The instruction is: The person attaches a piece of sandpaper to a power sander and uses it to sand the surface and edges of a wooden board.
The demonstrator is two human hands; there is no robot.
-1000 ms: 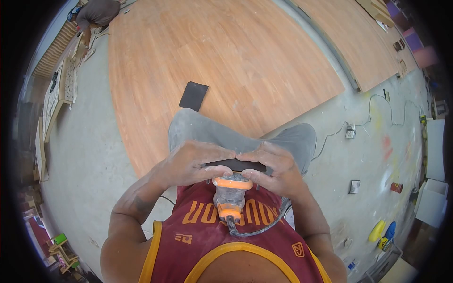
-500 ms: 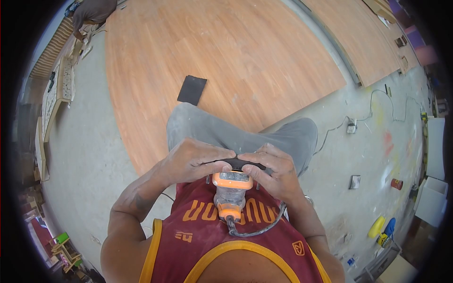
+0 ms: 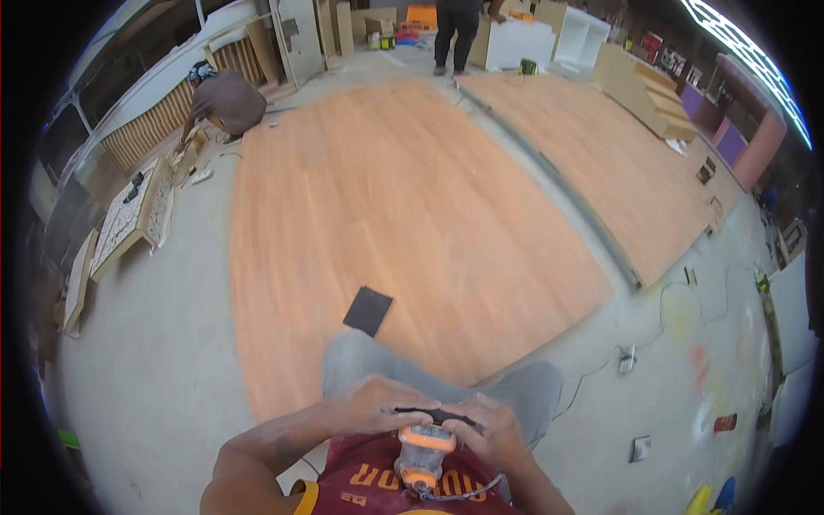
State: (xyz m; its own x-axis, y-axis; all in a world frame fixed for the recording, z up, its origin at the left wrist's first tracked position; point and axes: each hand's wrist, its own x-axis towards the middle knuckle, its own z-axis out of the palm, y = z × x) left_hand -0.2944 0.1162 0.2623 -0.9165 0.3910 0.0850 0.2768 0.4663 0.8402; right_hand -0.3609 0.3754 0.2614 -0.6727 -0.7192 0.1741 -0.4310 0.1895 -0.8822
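Two hands meet over the lap: the left hand [image 3: 378,408] and right hand [image 3: 491,431] both clasp a dark sheet [image 3: 438,415] against the base of the sander [image 3: 421,457]. Its long axis runs from the chest outward, cord end toward the chest. Another sheet [image 3: 367,311] lies on the wooden board [image 3: 403,215].

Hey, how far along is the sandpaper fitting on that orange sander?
Done: a dark abrasive sheet already lies across the base of the orange electric sander, which is turned base-up against the chest. In hand: the left hand and right hand both press the sheet's edges down. Left: the sander has not yet met the large wooden panel, where a second dark rectangular sheet lies loose.
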